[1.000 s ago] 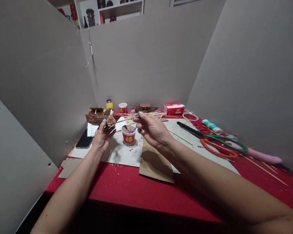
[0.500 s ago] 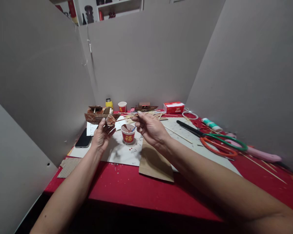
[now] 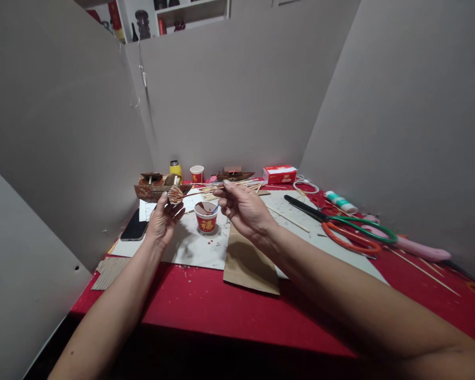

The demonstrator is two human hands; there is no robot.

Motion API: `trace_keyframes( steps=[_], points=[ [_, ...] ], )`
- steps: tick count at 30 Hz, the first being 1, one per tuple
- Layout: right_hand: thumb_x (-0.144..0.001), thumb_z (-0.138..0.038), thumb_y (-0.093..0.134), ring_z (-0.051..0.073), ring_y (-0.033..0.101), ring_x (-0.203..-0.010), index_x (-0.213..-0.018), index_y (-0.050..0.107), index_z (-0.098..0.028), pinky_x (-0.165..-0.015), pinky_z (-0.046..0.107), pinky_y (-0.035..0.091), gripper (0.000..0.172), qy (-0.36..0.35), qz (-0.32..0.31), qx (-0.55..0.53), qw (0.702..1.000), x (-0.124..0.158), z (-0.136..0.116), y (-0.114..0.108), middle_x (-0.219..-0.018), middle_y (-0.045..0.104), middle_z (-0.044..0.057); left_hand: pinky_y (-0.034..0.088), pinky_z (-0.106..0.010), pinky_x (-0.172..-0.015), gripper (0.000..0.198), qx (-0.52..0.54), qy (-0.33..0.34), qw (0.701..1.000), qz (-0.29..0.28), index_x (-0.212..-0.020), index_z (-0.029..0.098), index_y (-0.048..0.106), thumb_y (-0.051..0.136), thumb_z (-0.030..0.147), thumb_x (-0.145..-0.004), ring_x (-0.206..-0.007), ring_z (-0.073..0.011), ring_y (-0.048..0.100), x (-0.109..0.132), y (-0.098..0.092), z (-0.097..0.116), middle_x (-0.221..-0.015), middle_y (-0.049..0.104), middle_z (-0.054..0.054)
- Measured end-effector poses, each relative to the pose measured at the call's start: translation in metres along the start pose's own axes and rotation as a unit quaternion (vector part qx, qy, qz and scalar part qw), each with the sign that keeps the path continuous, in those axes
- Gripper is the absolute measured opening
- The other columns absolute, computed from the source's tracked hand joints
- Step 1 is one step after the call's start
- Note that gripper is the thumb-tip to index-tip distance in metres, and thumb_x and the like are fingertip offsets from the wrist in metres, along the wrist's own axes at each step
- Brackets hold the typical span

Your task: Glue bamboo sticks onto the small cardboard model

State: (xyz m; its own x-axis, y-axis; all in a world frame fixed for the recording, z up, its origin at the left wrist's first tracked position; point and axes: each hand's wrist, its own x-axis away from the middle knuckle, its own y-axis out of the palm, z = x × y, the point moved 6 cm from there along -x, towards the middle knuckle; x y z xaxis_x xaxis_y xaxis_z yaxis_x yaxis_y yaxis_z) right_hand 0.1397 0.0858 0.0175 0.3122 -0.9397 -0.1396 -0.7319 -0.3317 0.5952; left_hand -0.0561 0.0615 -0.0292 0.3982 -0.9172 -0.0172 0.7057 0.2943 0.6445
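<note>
Between the thumb and fingers of my left hand (image 3: pixel 164 221) is a small fan-shaped piece (image 3: pixel 176 195), pale with reddish-brown streaks. My right hand (image 3: pixel 241 206) pinches a thin stick-like brush (image 3: pixel 200 192), which points left; its tip is at or very near the streaked piece. Below and between my hands stands a red-and-white paper cup (image 3: pixel 206 217) with brown paint inside and a blue stick leaning in it. A brown model boat (image 3: pixel 154 191) shows just behind my left hand; whether the piece touches it I cannot tell.
A white board (image 3: pixel 198 253) lies on the red table cloth (image 3: pixel 174 301), with brown cardboard (image 3: pixel 251 264) on it. Large scissors (image 3: pixel 340 224) lie right, a phone (image 3: pixel 134 227) left. Thin wooden sticks (image 3: pixel 245 186), another boat (image 3: pixel 234 174) and a tissue box (image 3: pixel 279 174) are behind.
The fan-shaped piece has shifted slightly left and turned its streaked side more toward me. My right hand keeps its hold on the brush. The whole view has moved a little.
</note>
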Motion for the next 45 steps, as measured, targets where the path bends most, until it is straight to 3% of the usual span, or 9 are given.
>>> trace_keyframes(
  steps=[8,25,35,45],
  points=[
    [-0.079,-0.030,0.078,0.004,0.055,-0.046,-0.072,0.064,-0.017,-0.038,0.013,0.035,0.021,0.017,-0.018,0.009,1.000,0.003,0.003,0.006,-0.067,0.072,-0.001,0.053,-0.032,-0.082,0.042,-0.009,0.000,1.000,-0.006,-0.090,0.020,0.067,0.084,0.045,-0.061,-0.078,-0.0164,0.068,-0.001,0.000,-0.001,-0.084,0.072,-0.003],
    [-0.079,-0.028,0.077,0.005,0.055,-0.045,-0.073,0.063,-0.018,-0.038,0.014,0.037,0.018,0.015,0.000,0.017,1.000,-0.001,0.003,-0.005,-0.064,0.072,-0.001,0.053,-0.031,-0.079,0.043,0.003,0.013,1.000,-0.013,-0.091,0.021,0.066,0.085,0.045,-0.061,-0.075,-0.0156,0.068,-0.001,-0.001,0.005,-0.083,0.072,-0.002],
    [-0.080,-0.029,0.075,0.005,0.056,-0.047,-0.076,0.061,-0.020,-0.041,0.015,0.035,0.017,-0.027,0.010,0.002,1.000,-0.003,-0.013,-0.009,-0.064,0.070,-0.003,0.053,-0.033,-0.082,0.044,0.015,0.014,1.000,-0.019,-0.093,0.020,0.067,0.084,0.045,-0.061,-0.077,-0.0164,0.067,0.000,-0.002,0.007,-0.086,0.072,-0.004],
    [-0.083,-0.028,0.071,0.006,0.060,-0.051,-0.078,0.065,-0.019,-0.040,0.015,0.037,0.011,-0.024,-0.012,0.009,1.000,0.004,-0.012,0.000,-0.075,0.076,0.000,0.052,-0.033,-0.084,0.042,-0.021,0.045,0.998,-0.030,-0.092,0.021,0.069,0.085,0.045,-0.062,-0.084,-0.0175,0.069,0.004,0.004,0.009,-0.091,0.074,-0.003]
  ],
)
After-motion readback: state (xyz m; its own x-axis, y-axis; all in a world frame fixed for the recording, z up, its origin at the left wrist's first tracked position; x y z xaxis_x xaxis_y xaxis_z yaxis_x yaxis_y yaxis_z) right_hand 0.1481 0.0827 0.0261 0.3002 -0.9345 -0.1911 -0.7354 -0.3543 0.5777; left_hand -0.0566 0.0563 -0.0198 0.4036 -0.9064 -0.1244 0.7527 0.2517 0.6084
